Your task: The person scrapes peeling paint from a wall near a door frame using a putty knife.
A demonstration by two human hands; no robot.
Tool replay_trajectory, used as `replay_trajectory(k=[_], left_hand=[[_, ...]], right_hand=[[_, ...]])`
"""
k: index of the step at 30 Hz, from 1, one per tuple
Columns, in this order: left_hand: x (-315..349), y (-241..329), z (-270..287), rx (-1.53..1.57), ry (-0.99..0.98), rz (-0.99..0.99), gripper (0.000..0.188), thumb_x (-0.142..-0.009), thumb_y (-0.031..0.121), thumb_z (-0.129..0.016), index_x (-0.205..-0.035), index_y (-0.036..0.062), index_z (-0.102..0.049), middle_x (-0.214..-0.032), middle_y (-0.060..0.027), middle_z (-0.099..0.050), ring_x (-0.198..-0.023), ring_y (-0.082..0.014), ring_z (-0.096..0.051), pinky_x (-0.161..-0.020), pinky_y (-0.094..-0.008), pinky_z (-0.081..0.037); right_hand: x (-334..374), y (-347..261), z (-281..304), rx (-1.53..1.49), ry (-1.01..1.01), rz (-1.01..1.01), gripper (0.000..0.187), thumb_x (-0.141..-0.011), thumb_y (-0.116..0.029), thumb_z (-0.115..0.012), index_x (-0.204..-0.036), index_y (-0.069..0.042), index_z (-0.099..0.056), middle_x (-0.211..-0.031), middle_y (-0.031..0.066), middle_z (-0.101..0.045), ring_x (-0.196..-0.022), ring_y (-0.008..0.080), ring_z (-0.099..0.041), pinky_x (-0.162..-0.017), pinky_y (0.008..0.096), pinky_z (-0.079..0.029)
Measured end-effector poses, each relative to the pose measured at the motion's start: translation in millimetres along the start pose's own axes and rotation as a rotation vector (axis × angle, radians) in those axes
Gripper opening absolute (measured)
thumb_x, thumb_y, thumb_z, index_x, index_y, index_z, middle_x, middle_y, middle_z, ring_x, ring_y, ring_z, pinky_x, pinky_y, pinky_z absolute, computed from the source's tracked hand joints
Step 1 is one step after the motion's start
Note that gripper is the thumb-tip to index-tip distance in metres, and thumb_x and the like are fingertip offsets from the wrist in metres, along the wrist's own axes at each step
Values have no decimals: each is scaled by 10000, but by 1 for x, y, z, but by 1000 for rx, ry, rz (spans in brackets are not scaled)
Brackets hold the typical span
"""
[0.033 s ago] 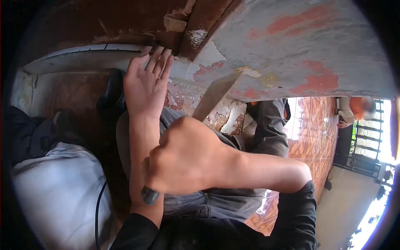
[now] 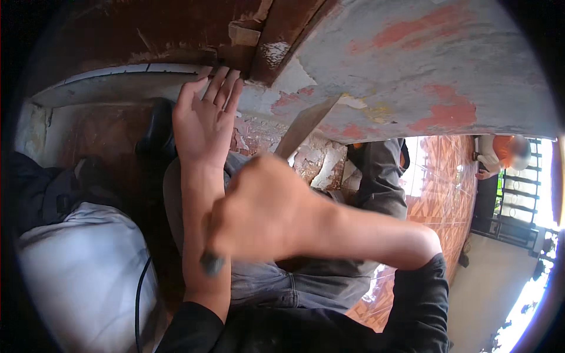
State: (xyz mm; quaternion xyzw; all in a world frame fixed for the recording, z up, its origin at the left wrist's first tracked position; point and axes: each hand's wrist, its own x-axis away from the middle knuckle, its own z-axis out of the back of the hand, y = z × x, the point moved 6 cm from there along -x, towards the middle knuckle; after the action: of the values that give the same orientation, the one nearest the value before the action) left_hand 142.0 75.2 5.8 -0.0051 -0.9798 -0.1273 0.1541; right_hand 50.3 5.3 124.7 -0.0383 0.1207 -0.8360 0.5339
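My right hand (image 2: 268, 209) is closed round the dark handle of a scraper and is blurred by motion. The scraper's flat, pale blade (image 2: 306, 123) slants up and right from my fist, its wide end at a patch of yellow and white flaking on the painted wall (image 2: 406, 70). My left hand (image 2: 206, 126) stretches forward, palm showing and fingers spread. Its fingertips reach the pale ledge (image 2: 135, 72) below a dark brown wooden panel (image 2: 129, 29). Nothing is in the left hand. The right fist hides part of the left forearm.
Peeling masonry (image 2: 321, 162) shows below the wall. A whitish cloth-like bundle (image 2: 88, 276) with a black cable (image 2: 139, 294) lies at left, near dark fabric (image 2: 41, 188). At right, another person in orange (image 2: 503, 152) is by a barred gate (image 2: 518, 194), beyond the tiled floor (image 2: 441, 194).
My right fist and the scraper have shifted slightly up and forward, the blade end moving a little higher on the wall. My left hand stays nearly in place.
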Motion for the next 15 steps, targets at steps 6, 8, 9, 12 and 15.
replay_trajectory(k=[6,8,9,12,15], left_hand=[[-4,-12,-7,-40,-25,-22,501,-850,127,-583,-1277,-53,-392,-1271,-224,-441,-1238,-320,-446,-1089,-430,-373],[-5,-12,-5,-1,-79,5,540,-850,115,-579,-1310,-54,-352,-1267,-224,-439,-1244,-321,-440,-1097,-432,-363],[-4,-10,-4,-5,-78,12,540,-850,115,-579,-1310,-54,-352,-1267,-224,-439,-1244,-321,-440,-1097,-432,-363],[0,-1,-3,-5,-51,1,557,-854,117,-566,-1329,-67,-340,-1301,-235,-418,-1254,-328,-432,-1101,-438,-360],[-5,-9,-3,-80,-52,2,571,-855,121,-563,-1342,-67,-330,-1313,-239,-410,-1248,-332,-441,-1096,-437,-366]], right_hand=[[25,34,-21,65,-104,-184,88,-614,-243,-674,-597,-156,-668,-567,28,-621,-551,213,-643,-454,346,-488],[18,-11,1,-41,62,34,93,-577,-238,-660,-571,-146,-649,-535,7,-593,-508,193,-620,-419,328,-461],[13,-26,4,-110,120,97,111,-564,-249,-652,-556,-141,-630,-508,-5,-565,-477,179,-600,-393,323,-441],[7,-26,1,-121,130,155,93,-578,-232,-656,-549,-151,-620,-512,5,-569,-481,189,-604,-400,328,-450],[13,40,-15,117,111,12,90,-601,-205,-661,-552,-145,-617,-528,39,-586,-495,217,-621,-413,339,-464]])
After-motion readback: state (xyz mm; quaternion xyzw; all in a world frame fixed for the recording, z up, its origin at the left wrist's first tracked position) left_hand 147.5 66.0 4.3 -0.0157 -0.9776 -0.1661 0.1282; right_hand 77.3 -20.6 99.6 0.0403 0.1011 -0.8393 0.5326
